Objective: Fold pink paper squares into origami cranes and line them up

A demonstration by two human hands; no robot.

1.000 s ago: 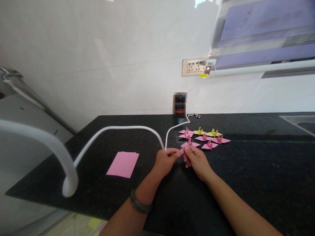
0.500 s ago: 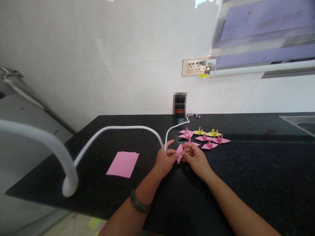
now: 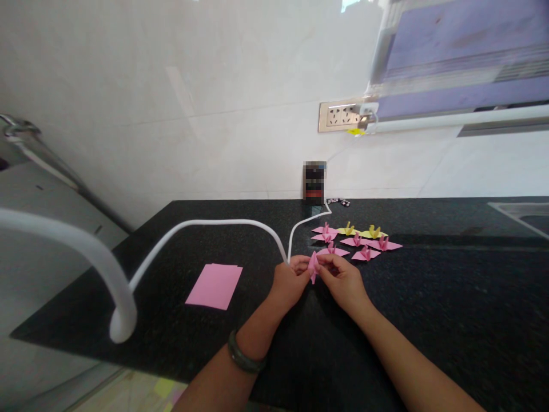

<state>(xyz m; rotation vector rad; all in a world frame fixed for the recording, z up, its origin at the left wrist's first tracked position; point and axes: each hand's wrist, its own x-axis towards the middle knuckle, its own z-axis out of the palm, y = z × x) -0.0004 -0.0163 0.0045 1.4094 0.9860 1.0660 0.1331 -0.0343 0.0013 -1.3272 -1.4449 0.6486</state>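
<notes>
A narrow piece of folded pink paper (image 3: 313, 268) stands on end between my hands, above the dark counter. My left hand (image 3: 292, 281) pinches its left side, a dark bangle round that wrist. From the right, my right hand (image 3: 343, 278) pinches it with thumb and fingertips. Just behind the hands lies a pink paper crane (image 3: 333, 250), and further back to the right are several more cranes, pink ones and yellow ones (image 3: 374, 232). To the left of my left hand rests a stack of pink square paper (image 3: 214, 286).
A white cable (image 3: 223, 222) arches over the counter (image 3: 171, 246) close to my left hand. A phone (image 3: 314, 183) leans against the wall near a patterned strap (image 3: 338, 202). A wall socket (image 3: 341, 117) holds a plug. A sink edge (image 3: 510, 214) shows at right.
The pink folded paper has turned slightly and looks narrower and more upright. My left fingers, spread before, have drawn in behind it. My right fingers have closed in nearer to it.
</notes>
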